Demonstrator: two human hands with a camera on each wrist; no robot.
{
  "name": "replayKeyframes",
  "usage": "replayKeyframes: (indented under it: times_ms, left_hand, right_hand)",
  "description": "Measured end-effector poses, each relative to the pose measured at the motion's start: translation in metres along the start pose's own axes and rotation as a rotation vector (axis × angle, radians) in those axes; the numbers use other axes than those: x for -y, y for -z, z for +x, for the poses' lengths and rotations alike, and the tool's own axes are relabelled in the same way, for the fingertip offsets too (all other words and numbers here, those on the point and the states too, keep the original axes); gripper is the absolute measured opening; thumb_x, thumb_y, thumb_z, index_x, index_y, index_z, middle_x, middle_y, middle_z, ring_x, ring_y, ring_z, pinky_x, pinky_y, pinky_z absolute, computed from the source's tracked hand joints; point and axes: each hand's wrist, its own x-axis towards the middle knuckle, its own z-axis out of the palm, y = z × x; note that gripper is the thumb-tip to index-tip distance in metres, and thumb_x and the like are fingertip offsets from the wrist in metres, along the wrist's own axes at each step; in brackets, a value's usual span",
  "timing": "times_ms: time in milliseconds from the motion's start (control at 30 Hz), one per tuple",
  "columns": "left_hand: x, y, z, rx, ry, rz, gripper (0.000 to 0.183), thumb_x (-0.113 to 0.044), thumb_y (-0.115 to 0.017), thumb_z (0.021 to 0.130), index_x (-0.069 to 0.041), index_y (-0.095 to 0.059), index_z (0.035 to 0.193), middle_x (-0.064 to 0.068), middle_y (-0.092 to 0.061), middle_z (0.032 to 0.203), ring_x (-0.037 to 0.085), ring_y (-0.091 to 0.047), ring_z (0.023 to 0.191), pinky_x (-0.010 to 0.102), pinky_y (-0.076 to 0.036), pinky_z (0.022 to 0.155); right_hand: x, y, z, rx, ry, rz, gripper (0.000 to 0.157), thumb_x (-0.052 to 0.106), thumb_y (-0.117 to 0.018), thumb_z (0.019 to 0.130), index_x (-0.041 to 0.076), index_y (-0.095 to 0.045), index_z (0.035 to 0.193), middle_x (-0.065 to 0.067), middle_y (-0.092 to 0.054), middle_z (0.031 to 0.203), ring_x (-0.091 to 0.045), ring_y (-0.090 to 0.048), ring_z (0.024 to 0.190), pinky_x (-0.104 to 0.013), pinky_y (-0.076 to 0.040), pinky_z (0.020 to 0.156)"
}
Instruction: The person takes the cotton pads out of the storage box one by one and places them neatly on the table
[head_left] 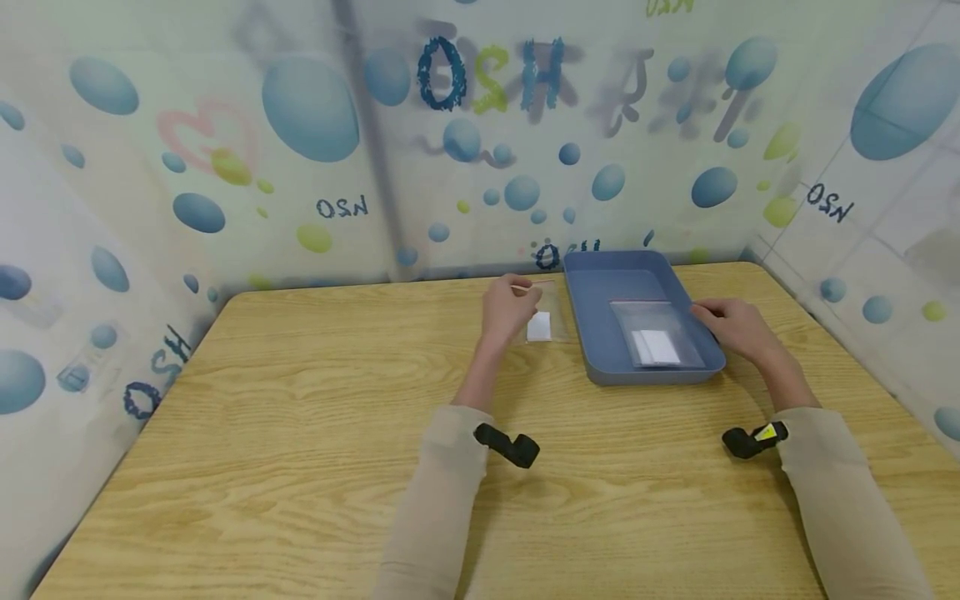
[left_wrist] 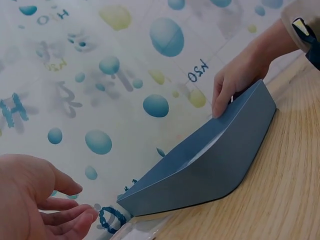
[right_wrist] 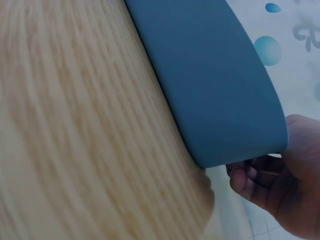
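Observation:
A blue-grey plastic tray (head_left: 611, 367) stands at the back right of the wooden table. My right hand (head_left: 738, 329) grips its right rim, thumb on the inner side and fingers outside, as the left wrist view also shows. Inside the tray lies a clear zip bag (head_left: 622, 321) with white rectangular pieces in it. Left of the tray, another clear zip bag (head_left: 538, 327) with a white piece lies on the table. My left hand (head_left: 510, 308) hovers over that bag, partly covering it. Its fingers (left_wrist: 70, 215) are loosely bent and apart from the thumb, with nothing visible between them.
The wooden table (head_left: 300, 433) runs up to a wall sheet (head_left: 480, 192) printed with blue and green dots. That sheet stands close behind the tray. Black wrist cameras (head_left: 510, 446) sit on both sleeves.

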Motion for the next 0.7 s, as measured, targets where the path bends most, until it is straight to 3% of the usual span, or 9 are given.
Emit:
replayKeyframes:
  times_ms: [333, 567, 700]
  left_hand:
    - [-0.011, -0.009, -0.007, 0.036, -0.044, -0.066, 0.031, -0.012, -0.064, 0.099, 0.005, -0.064, 0.124, 0.018, -0.07, 0.104, 0.038, -0.071, 0.091, 0.031, -0.058, 0.071]
    - [-0.017, -0.017, -0.012, 0.053, -0.077, -0.018, 0.029, -0.01, -0.061, 0.099, 0.003, -0.066, 0.124, 0.016, -0.073, 0.104, 0.026, -0.072, 0.081, 0.028, -0.057, 0.069]
    - [-0.019, -0.022, -0.014, 0.067, -0.062, -0.009, 0.03, -0.013, -0.063, 0.099, 0.002, -0.065, 0.125, 0.015, -0.072, 0.104, 0.024, -0.071, 0.081, 0.028, -0.057, 0.068]
  right_hand:
    - [0.001, 0.001, 0.0, 0.005, 0.007, -0.003, 0.058, 0.034, -0.04, 0.109, -0.015, -0.05, 0.138, -0.04, -0.052, 0.133, -0.056, -0.051, 0.12, -0.065, -0.041, 0.098]
    - [-0.001, 0.0, 0.0, 0.007, 0.015, -0.004, 0.058, 0.034, -0.04, 0.11, -0.015, -0.049, 0.138, -0.04, -0.051, 0.133, -0.056, -0.05, 0.12, -0.065, -0.042, 0.098]
    - [-0.001, -0.001, 0.0, -0.007, 0.028, -0.003, 0.056, 0.032, -0.041, 0.109, -0.015, -0.051, 0.137, -0.039, -0.053, 0.132, -0.055, -0.052, 0.119, -0.065, -0.043, 0.097]
